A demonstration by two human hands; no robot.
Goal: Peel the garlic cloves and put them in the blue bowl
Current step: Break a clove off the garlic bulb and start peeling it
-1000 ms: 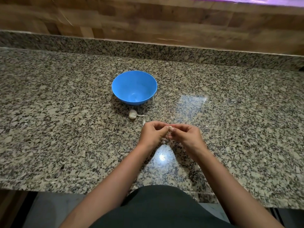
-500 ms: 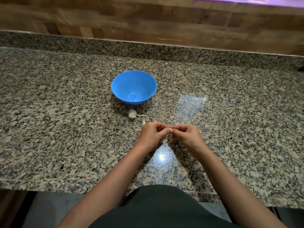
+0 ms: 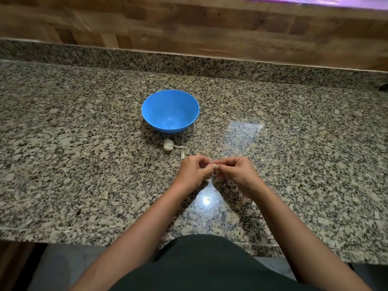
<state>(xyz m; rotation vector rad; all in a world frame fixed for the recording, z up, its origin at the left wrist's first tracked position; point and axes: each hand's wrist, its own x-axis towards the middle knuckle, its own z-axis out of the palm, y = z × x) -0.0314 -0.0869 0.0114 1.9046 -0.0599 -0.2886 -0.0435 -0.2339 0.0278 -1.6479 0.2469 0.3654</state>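
A blue bowl (image 3: 170, 111) stands on the granite counter (image 3: 73, 164), and I see nothing in it. Just in front of it lies a piece of garlic bulb with a thin stem (image 3: 168, 144). A small pale garlic piece (image 3: 182, 156) lies beside my left hand. My left hand (image 3: 194, 172) and my right hand (image 3: 235, 175) meet fingertip to fingertip in front of the bowl. Both pinch one small garlic clove (image 3: 214, 166), which is mostly hidden by my fingers.
A raised granite ledge (image 3: 189, 64) runs along the back under a wooden wall (image 3: 189, 28). The counter's front edge (image 3: 84, 236) is close to my body. A tiny white fleck (image 3: 261, 160) lies right of my hands.
My hands stay together on the clove with only small finger movements. The bowl and the garlic on the counter have not moved.
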